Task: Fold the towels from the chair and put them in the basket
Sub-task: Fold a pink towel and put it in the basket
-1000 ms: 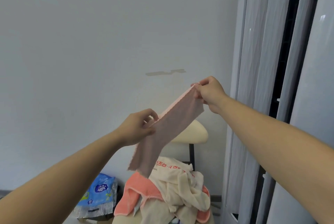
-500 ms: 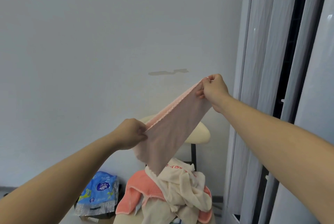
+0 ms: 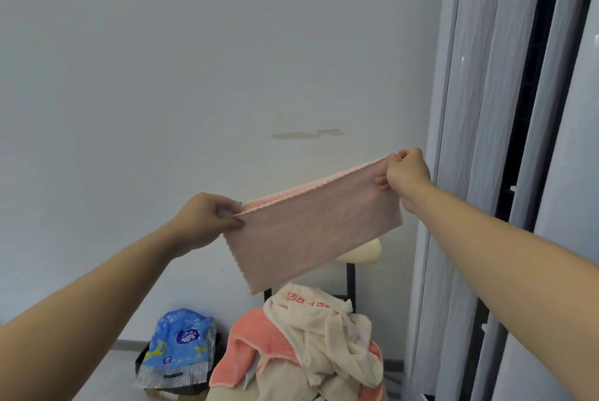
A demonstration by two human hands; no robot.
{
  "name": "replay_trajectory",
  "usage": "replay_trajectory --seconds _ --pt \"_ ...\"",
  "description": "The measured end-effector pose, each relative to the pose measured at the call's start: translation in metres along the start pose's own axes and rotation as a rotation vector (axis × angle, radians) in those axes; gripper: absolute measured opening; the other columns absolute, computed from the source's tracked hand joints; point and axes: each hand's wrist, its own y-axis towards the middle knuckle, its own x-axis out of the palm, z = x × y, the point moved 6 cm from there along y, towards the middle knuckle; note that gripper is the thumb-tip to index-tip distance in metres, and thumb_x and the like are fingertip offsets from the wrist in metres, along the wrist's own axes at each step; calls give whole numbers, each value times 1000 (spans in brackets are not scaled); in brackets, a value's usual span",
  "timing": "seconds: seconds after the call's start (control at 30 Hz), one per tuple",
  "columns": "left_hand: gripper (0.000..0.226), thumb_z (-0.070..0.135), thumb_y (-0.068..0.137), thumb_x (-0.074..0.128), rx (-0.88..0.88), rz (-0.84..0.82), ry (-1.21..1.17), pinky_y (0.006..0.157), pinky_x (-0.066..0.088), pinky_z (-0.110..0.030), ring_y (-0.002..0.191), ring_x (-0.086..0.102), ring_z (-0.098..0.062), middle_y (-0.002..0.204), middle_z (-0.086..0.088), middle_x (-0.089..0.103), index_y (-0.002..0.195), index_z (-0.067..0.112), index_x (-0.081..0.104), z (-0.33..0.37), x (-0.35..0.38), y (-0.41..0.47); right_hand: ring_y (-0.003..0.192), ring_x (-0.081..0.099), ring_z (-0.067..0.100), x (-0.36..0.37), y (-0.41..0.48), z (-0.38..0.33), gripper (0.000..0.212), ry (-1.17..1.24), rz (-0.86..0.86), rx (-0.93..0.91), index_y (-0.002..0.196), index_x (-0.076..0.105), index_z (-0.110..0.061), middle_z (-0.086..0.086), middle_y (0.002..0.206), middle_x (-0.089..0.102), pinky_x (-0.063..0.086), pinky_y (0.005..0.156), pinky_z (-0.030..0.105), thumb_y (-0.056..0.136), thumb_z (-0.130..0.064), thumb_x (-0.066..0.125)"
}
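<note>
Both hands pinch the pale pink towel (image 3: 311, 232) taut by its top corners, left hand (image 3: 207, 219) lower, right hand (image 3: 406, 170) higher, above the chair (image 3: 351, 274) heaped with towels (image 3: 321, 336).

Head-worn camera looks forward at the wall (image 3: 162, 76).

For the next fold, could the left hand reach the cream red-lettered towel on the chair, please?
Probably not: the left hand pinches the stretched pale pink towel, hanging above the cream red-lettered towel.

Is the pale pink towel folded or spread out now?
Spread out: the left hand and right hand pinch the pale pink towel at its top corners. Whether doubled, cannot tell.
</note>
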Motion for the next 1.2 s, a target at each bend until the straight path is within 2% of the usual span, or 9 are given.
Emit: replay_trajectory --seconds 0.1,0.2,0.4,0.53,0.7,0.8,0.9,1.03,1.2 --pt "15 11 84 82 -70 71 -179 67 50 -26 78 65 -16 88 -3 77 91 24 82 -8 -7 1 58 64 22 -1 2 4 13 -1 3 27 111 43 -14 19 92 71 48 53 28 109 -26 36" --pt "13 6 84 81 -120 134 -362 86 59 -35 85 69 -20 95 -11 77 96 10 80 -9 -10 1 58 62 25 1 0 7 14 -15 -2 54 112 42 -14 20 88 72 47 55 29 108 -25 35" --pt "12 3 86 78 -199 144 -538 66 57 -21 73 74 -12 92 -10 77 97 1 76 -8 -8 -2 60 63 27 0 -2 12 12 -28 -11 88 111 42 -13 19 86 71 49 56 31 107 -22 34" --pt "11 8 89 76 -167 125 -572 66 58 -22 75 74 -13 90 -7 78 98 3 76 -5 -9 -2 68 67 28 -3 -1 15 9 45 -47 94 113 45 -12 11 85 61 56 63 37 106 -12 40" --pt "17 16 86 80 -149 169 -540 69 60 -28 76 73 -18 80 -4 76 95 2 75 -5 -13 -2 67 66 26 -4 1 24 31 89 -158 127 117 57 -11 15 91 62 55 59 34 96 6 42" --pt "23 19 82 85 -140 215 -419 75 60 -34 75 68 -19 81 -7 69 98 7 73 -10 -20 0 68 67 27 -5 0 27 30 62 -204 132 114 63 -7 20 86 67 57 58 31 95 10 48" --pt "27 23 82 86 -157 188 -212 68 49 -27 75 59 -16 87 -5 64 105 20 73 -14 -23 2 71 70 28 -3 -2 29 26 43 -306 118 115 65 -1 25 87 69 61 63 30 93 10 55" --pt "14 21 84 84 -241 147 -169 63 43 -28 74 53 -19 93 -7 72 93 12 78 -27 -24 4 74 72 28 -2 -12 27 24 9 -479 132 110 68 5 25 89 70 63 69 32 88 12 60" --pt "13 14 92 75 -321 70 -339 62 45 -27 74 55 -19 88 -8 63 98 3 70 -44 -20 4 77 74 25 -1 -24 36 27 -124 -669 154 108 72 1 21 90 76 62 69 30 82 3 80"
